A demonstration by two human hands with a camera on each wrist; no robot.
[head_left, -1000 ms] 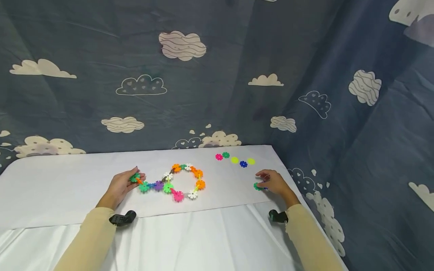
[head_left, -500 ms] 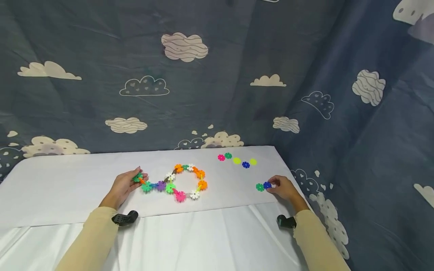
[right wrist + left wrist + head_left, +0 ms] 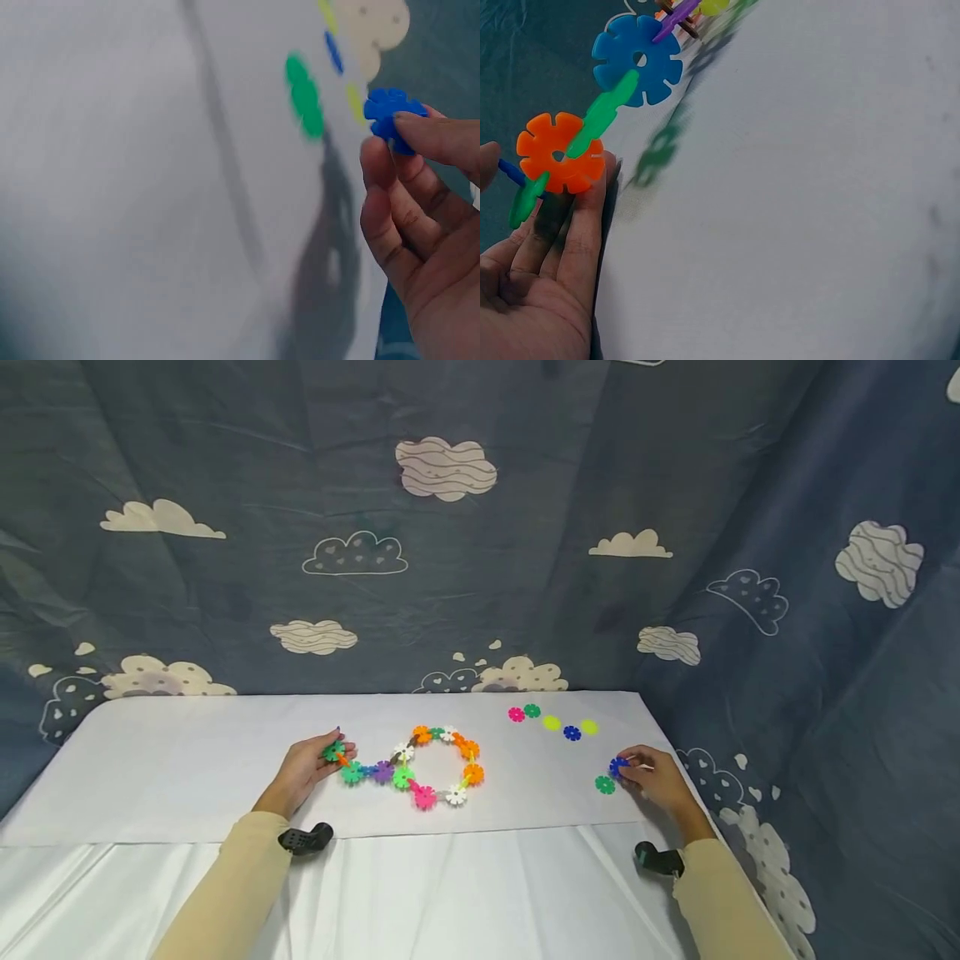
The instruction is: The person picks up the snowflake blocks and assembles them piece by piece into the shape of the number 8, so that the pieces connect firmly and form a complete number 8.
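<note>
In the head view my left hand (image 3: 302, 770) holds the left end of a chain of interlocking flower discs (image 3: 382, 772), whose other end runs into a ring of colourful discs on the white surface. Up close in the left wrist view, an orange disc (image 3: 559, 154) lies against the fingers, joined by a green disc to a blue disc (image 3: 637, 60). My right hand (image 3: 660, 778) pinches a single blue flower disc (image 3: 394, 120) between thumb and fingers, raised over the surface. A loose green disc (image 3: 604, 785) lies just left of that hand.
Toward the back right lie loose discs: a pink one (image 3: 516, 714), a green one (image 3: 532, 711), two yellow ones (image 3: 551, 723) and a dark blue one (image 3: 572, 733). A cloud-patterned curtain (image 3: 450, 568) hangs behind and to the right of the white-covered table (image 3: 187, 760).
My right hand has slid off the green disc to the blue disc beside it and picked that up. The left hand keeps hold of the chain. The head view has shifted slightly.
</note>
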